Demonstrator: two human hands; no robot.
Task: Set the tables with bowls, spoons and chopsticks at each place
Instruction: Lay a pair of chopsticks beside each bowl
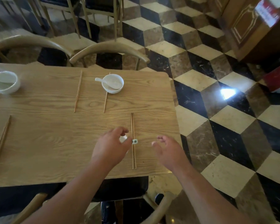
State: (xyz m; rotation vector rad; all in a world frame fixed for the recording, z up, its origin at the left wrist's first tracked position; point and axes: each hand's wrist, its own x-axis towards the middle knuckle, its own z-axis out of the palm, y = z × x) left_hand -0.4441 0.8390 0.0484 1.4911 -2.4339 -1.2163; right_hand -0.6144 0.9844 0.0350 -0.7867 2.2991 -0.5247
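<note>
Chairs point(110, 50), cube-patterned floor point(200, 110), perhaps a cabinet point(249, 29)

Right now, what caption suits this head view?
Left hand and right hand flank a chopstick pair on the wooden table; bowl with spoon opposite.

left hand point(110, 146) grips white object point(123, 139) beside chopsticks point(132, 125)
</note>
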